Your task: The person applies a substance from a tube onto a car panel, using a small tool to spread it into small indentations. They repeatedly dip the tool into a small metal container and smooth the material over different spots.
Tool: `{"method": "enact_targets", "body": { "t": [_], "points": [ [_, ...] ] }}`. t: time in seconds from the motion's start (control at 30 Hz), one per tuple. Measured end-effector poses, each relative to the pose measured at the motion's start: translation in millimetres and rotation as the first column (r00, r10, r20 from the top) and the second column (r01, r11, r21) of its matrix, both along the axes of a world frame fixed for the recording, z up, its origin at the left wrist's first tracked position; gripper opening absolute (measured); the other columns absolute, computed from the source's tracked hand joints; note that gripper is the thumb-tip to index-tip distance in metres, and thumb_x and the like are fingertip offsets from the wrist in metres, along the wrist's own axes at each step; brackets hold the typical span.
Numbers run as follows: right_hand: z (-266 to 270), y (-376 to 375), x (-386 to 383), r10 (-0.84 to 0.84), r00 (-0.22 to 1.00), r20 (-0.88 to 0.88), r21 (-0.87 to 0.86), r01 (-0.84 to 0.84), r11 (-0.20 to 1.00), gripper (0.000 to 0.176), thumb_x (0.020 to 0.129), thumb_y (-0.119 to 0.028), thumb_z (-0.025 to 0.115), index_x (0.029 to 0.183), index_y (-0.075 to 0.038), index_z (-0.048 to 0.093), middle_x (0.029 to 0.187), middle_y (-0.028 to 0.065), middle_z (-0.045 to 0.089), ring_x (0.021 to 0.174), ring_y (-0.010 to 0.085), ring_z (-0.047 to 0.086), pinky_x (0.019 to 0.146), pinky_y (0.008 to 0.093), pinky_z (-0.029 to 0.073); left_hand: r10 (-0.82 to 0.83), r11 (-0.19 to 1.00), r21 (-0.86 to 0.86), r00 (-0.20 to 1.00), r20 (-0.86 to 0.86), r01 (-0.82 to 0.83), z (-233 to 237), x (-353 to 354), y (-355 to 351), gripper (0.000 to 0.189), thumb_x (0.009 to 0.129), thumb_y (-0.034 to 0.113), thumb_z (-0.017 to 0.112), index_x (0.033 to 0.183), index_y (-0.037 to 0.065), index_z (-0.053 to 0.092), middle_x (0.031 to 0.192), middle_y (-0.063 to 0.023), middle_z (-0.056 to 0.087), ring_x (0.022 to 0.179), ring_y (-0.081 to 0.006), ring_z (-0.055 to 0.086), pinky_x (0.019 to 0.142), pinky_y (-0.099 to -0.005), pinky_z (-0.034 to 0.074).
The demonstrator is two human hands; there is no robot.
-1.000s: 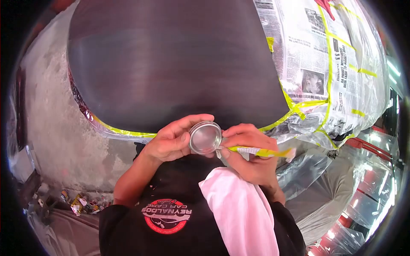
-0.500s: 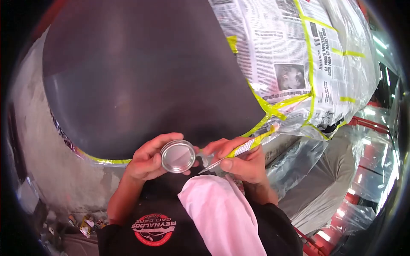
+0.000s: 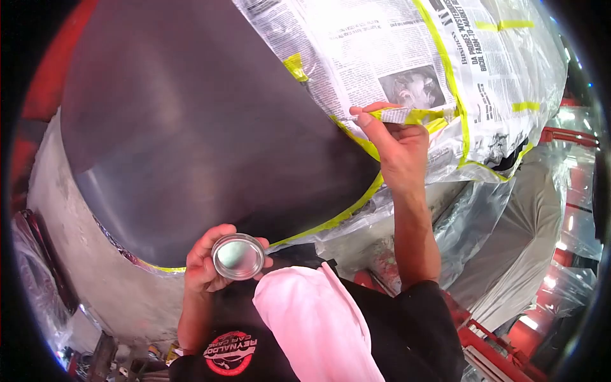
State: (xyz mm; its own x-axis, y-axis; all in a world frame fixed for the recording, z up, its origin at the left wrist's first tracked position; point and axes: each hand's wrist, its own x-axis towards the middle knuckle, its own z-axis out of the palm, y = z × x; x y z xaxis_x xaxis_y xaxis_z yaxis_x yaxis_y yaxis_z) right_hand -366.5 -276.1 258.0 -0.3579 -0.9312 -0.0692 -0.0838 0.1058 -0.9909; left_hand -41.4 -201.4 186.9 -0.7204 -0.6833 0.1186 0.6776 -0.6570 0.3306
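My left hand (image 3: pixel 207 261) holds a round clear container (image 3: pixel 238 256) by its rim, close to my chest. Inside it is something pale and greenish. Up at the right, my right hand (image 3: pixel 398 143) pinches a strip of newspaper with yellow tape (image 3: pixel 407 116), over the newspaper masking (image 3: pixel 350 57). The strip lies near the corner of the dark grey panel (image 3: pixel 191 127), whose edge is lined with yellow tape (image 3: pixel 331 221). A pink cloth (image 3: pixel 312 312) hangs over the front of my black shirt (image 3: pixel 407 325).
Clear plastic sheeting (image 3: pixel 547 63) wraps the area right of the newspaper. A grey cover (image 3: pixel 515 235) drapes at the right, beside red metal parts (image 3: pixel 484 344). Concrete floor (image 3: pixel 127 280) shows at the lower left, with assorted clutter (image 3: pixel 137 366) at the bottom.
My right hand has moved up and right, away from my left hand, carrying the taped paper strip onto the newspaper masking. My left hand has shifted slightly down and left with the container.
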Motion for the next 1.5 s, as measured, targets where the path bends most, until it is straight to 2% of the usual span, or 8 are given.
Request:
{"method": "enact_targets", "body": {
  "t": [0.03, 0.07, 0.4, 0.63, 0.7, 1.27, 1.33, 1.5],
  "points": [
    [-5.7, 0.0, 1.8, -0.033, 0.999, -0.005, 0.004, 0.033, 0.999, 0.009, 0.086, -0.01, 0.071, 0.089, -0.001, 0.07, 0.071, -0.0064, 0.059, 0.062, 0.0022, 0.049, 0.055, 0.0198, 0.036, -0.009, 1.0, 0.002, 1.0, 0.006, 0.009, -0.5, -0.9, 0.4, 0.06, 0.099, 0.025, 0.049, 0.149, 0.005, 0.02, 0.141, -0.042, 0.028, 0.124, -0.0566, 0.041, 0.098, -0.0615, 0.043],
    [-11.1, -0.4, 5.2, -0.04, 0.998, -0.048, -0.056, 0.037, 0.998, 0.008, 0.086, -0.009, 0.07, 0.088, -0.001, 0.069, 0.066, -0.0087, 0.055, 0.059, 0.0014, 0.045, 0.051, 0.0206, 0.033, 0.007, 1.0, -0.01, 1.0, -0.002, -0.007, -0.7, -2.3, 0.3, 0.06, 0.099, 0.025, 0.048, 0.149, 0.005, 0.02, 0.141, -0.042, 0.027, 0.124, -0.0565, 0.041, 0.097, -0.0611, 0.043],
    [-37.1, 1.2, -1.0, -0.065, 0.995, -0.076, -0.004, 0.065, 0.998, 0.018, 0.086, -0.016, 0.069, 0.088, 0.002, 0.068, 0.058, -0.006, 0.05, 0.054, 0.0033, 0.042, 0.049, 0.0249, 0.033, 0.046, 0.999, -0.025, 0.999, -0.016, -0.046, -0.8, -5.4, 4.7, 0.06, 0.099, 0.026, 0.048, 0.149, 0.005, 0.022, 0.141, -0.042, 0.028, 0.124, -0.0558, 0.042, 0.096, -0.0589, 0.046],
    [-33.3, -1.3, 2.1, -0.078, 0.995, -0.061, 0.037, 0.081, 0.996, 0.024, 0.084, -0.017, 0.071, 0.086, 0.007, 0.072, 0.076, 0.0055, 0.07, 0.072, 0.0092, 0.062, 0.069, 0.0235, 0.048, 0.073, 0.997, 0.003, 0.997, 0.009, -0.074, 2.8, -4.6, 7.4, 0.059, 0.099, 0.024, 0.049, 0.148, 0.004, 0.022, 0.139, -0.0418, 0.031, 0.121, -0.0554, 0.045, 0.095, -0.0581, 0.047],
    [-31.4, -2.2, 1.8, -0.071, 0.997, -0.008, 0.077, 0.071, 0.995, 0.013, 0.087, -0.001, 0.066, 0.099, 0.004, 0.064, 0.091, 0.0136, 0.068, 0.082, 0.0204, 0.068, 0.08, 0.034, 0.058, 0.029, 0.999, -0.034, 0.995, 0.093, -0.026, 1.3, -2.7, 7.5, 0.061, 0.098, 0.028, 0.051, 0.15, 0.011, 0.023, 0.138, -0.0419, 0.033, 0.118, -0.0563, 0.048, 0.088, -0.0582, 0.051],
    [-33.9, -2.4, -2.6, -0.051, 0.996, -0.074, 0.104, 0.059, 0.993, 0.015, 0.087, -0.002, 0.066, 0.098, 0.008, 0.065, 0.09, 0.0156, 0.068, 0.082, 0.0198, 0.068, 0.079, 0.0328, 0.058, 0.021, 1.0, 0.01, 0.993, 0.116, -0.023, 5.9, -1.7, 10.5, 0.063, 0.096, 0.029, 0.055, 0.148, 0.008, 0.025, 0.136, -0.0423, 0.035, 0.116, -0.0575, 0.048, 0.094, -0.0614, 0.045],
    [-33.5, -2.7, -1.5, -0.051, 0.995, -0.091, 0.107, 0.06, 0.992, 0.019, 0.086, -0.004, 0.068, 0.096, 0.012, 0.066, 0.088, 0.0164, 0.069, 0.08, 0.0195, 0.068, 0.079, 0.0311, 0.058, 0.028, 1.0, 0.009, 0.999, 0.036, -0.029, 6.0, -3.6, 10.4, 0.063, 0.096, 0.027, 0.055, 0.147, 0.005, 0.026, 0.137, -0.0426, 0.034, 0.122, -0.0553, 0.045, 0.098, -0.0594, 0.042],
    [-34.3, -2.7, -1.7, -0.062, 0.993, -0.1, 0.113, 0.073, 0.991, 0.025, 0.086, -0.007, 0.07, 0.094, 0.017, 0.065, 0.086, 0.0173, 0.069, 0.079, 0.0194, 0.068, 0.079, 0.0293, 0.057, 0.049, 0.999, 0.007, 0.994, 0.093, -0.05, 6.0, -1.6, 14.8, 0.063, 0.096, 0.028, 0.056, 0.147, 0.007, 0.027, 0.136, -0.0419, 0.036, 0.118, -0.0561, 0.048, 0.097, -0.0604, 0.043]
  ]
}}
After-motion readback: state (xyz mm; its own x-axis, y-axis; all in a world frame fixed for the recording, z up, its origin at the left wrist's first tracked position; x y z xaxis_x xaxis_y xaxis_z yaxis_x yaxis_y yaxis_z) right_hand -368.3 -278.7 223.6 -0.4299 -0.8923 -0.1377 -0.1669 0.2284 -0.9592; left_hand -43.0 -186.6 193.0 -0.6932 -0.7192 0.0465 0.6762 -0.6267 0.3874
